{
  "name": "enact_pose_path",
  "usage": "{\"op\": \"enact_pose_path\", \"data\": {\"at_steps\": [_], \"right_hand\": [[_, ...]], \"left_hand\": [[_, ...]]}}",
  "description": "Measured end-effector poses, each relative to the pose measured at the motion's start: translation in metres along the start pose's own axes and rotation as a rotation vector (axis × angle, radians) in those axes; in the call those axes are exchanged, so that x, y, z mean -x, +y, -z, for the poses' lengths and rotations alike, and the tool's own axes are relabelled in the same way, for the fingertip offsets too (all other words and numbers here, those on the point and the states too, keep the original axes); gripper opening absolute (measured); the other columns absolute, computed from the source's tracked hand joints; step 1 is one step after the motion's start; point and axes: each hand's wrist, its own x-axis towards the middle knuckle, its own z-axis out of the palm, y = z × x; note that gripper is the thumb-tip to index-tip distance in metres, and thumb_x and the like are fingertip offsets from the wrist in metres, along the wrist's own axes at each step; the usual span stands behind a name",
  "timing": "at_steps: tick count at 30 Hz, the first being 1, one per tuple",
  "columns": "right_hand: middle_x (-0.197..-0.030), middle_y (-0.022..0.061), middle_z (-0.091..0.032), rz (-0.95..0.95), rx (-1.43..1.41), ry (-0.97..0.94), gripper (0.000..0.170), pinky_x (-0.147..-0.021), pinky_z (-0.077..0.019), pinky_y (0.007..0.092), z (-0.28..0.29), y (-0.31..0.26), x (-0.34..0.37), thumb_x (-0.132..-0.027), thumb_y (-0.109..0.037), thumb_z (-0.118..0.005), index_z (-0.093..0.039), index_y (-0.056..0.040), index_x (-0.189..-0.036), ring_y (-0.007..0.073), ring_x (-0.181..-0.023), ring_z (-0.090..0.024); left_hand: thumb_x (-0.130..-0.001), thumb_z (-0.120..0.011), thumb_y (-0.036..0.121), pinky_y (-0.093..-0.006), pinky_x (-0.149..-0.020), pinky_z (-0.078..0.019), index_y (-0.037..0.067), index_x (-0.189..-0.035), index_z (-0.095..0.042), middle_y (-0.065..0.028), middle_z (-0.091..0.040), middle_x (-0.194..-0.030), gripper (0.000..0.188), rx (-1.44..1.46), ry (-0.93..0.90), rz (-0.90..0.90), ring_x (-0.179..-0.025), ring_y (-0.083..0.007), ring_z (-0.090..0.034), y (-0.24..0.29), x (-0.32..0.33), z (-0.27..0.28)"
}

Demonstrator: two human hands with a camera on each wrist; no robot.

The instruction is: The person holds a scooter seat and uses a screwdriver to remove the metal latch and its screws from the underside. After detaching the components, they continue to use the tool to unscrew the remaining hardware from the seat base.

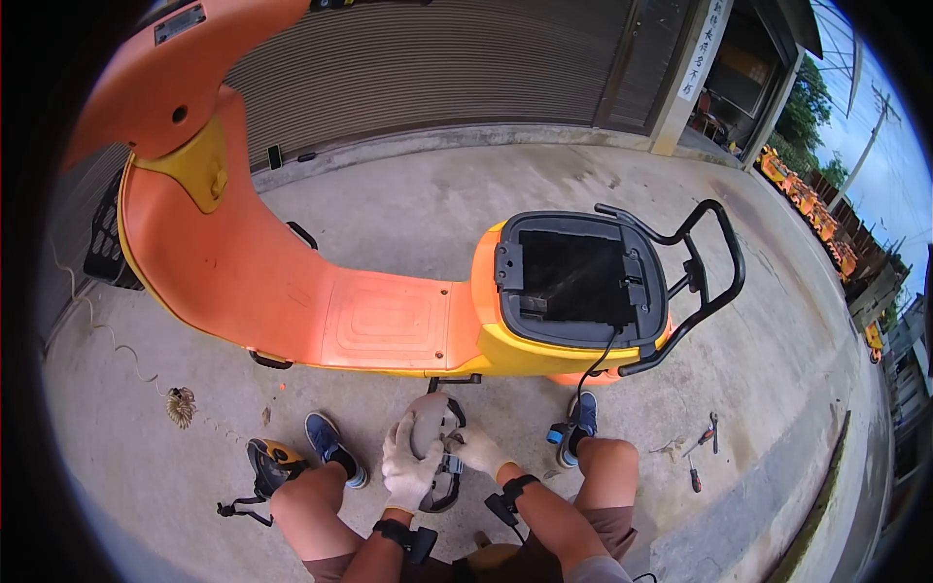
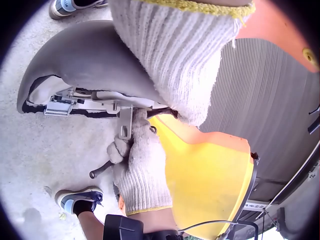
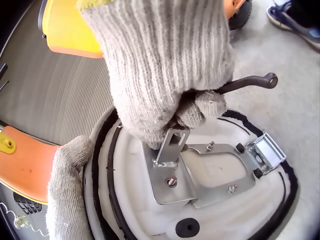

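Note:
A grey scooter seat point(image 1: 429, 424) stands on its edge between the person's knees, its white underside point(image 3: 220, 215) turned towards the right hand. The gloved left hand point(image 1: 410, 464) grips the padded side; in the right wrist view that hand point(image 3: 69, 192) wraps the seat's rim. In the gloved right hand point(image 3: 165, 65) is a dark wrench point(image 3: 251, 83), its bent ring end sticking out past the curled fingers. Those fingers are right at the metal hinge bracket point(image 3: 167, 187) on the underside, and they hide the wrench's other end. A latch point(image 3: 267, 151) sits at the opposite end.
An orange and yellow scooter point(image 1: 389, 316) stands ahead, its seat compartment point(image 1: 573, 277) uncovered. Screwdrivers point(image 1: 696, 476) and a ratchet point(image 1: 714, 432) lie on the concrete at the right. Left of the legs is a yellow-black part point(image 1: 277, 462). A cable point(image 1: 595, 367) hangs down from the compartment.

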Motion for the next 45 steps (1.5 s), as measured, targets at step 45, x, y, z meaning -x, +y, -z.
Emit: {"op": "enact_pose_path", "data": {"at_steps": [45], "right_hand": [[-0.102, 0.0165, -0.070, 0.065, -0.330, 0.108, 0.055, -0.085, -0.0505, 0.0346, 0.025, -0.030, 0.051, -0.098, -0.051, -0.054, -0.065, -0.0008, -0.119, 0.0244, -0.094, -0.066]], "left_hand": [[-0.080, -0.071, 0.025, -0.0532, -0.112, -0.0297, 0.014, -0.120, -0.068, -0.0040, -0.064, -0.126, 0.042, -0.150, 0.076, -0.611, -0.126, -0.0293, -0.050, 0.008, 0.000, -0.010]]}}
